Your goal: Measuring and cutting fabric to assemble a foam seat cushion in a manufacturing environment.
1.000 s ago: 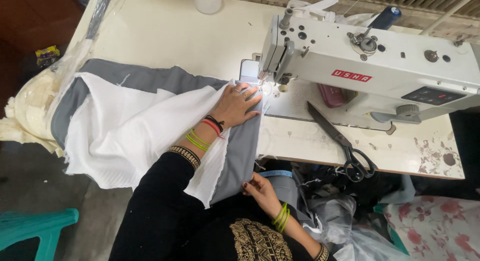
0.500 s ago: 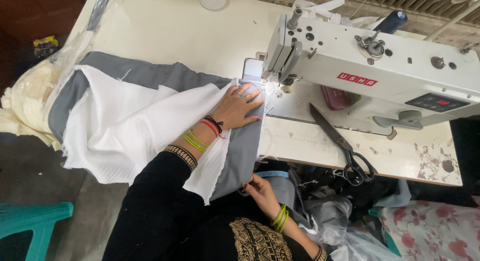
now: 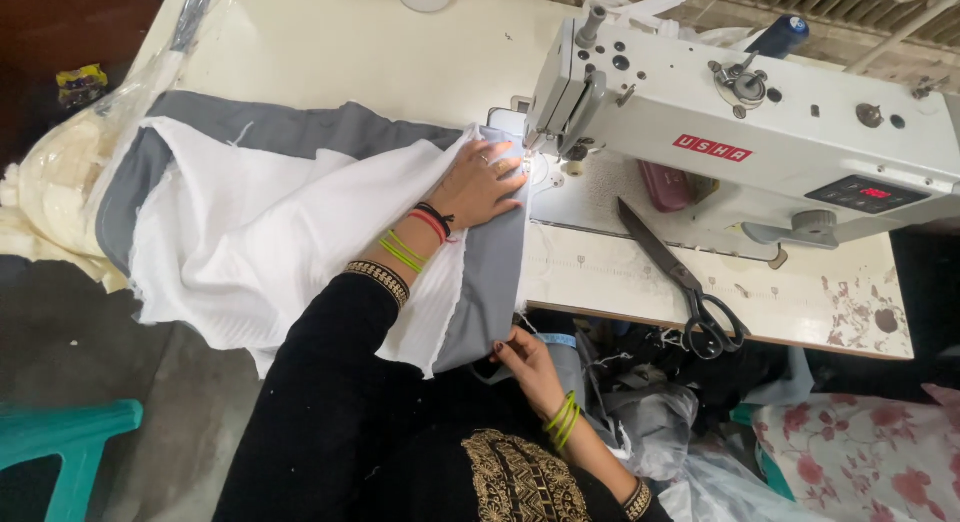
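Left hand (image 3: 482, 185) pressed flat, fingers spread, on grey fabric (image 3: 492, 272); strip's long axis ran from needle toward table edge. Right hand (image 3: 528, 366) pinched near end.

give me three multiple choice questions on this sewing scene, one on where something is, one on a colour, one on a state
1. Where do the scissors lie?
A. on the table to the right of the fabric, in front of the sewing machine
B. on the teal stool
C. in the left hand

2. What colour is the strip of fabric that the right hand touches at the table edge?
A. red
B. grey
C. yellow

3. How is the left hand placed?
A. raised in the air
B. wrapped around the scissors
C. pressed flat on the fabric by the needle

Answers:
1 A, the scissors rest closed on the table before the sewing machine.
2 B, the grey strip hangs over the edge beside the white cloth.
3 C, its fingers are spread on the cloth next to the needle area.
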